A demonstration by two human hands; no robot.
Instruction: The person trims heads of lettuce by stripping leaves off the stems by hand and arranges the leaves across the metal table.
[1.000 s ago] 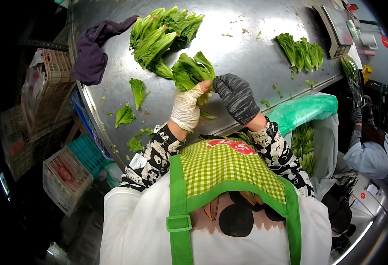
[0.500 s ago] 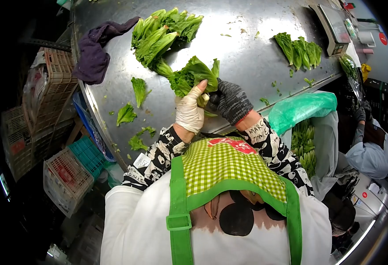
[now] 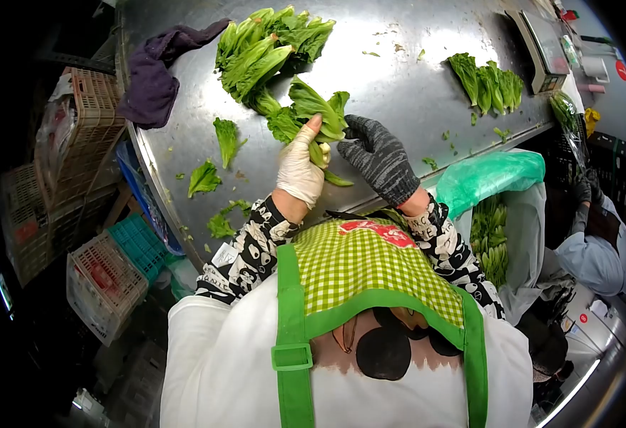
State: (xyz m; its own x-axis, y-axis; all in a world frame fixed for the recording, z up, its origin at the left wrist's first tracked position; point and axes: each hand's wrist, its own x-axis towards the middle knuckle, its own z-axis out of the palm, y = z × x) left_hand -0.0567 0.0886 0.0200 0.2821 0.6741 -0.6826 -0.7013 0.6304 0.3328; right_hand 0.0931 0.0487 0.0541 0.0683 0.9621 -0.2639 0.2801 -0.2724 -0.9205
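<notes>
My left hand, in a cream glove, is closed around a small head of lettuce, thumb on the leaves, with the pale stem end toward me. Beside it on the right is my right hand, in a dark grey knit glove. Its thumb and fingers are apart near the lettuce's edge, with nothing visible held. A loose leaf lies just below the two hands. Beyond them, a pile of lettuce heads rests on the metal table.
Torn leaves and a purple cloth lie on the left. At the right are a row of lettuce, a scale and a lined container of greens. Crates stand left; a co-worker is at far right.
My right hand has moved slightly right, away from the lettuce, and its fingers have parted. The lettuce in my left hand has turned, showing more of its upright leaves.
</notes>
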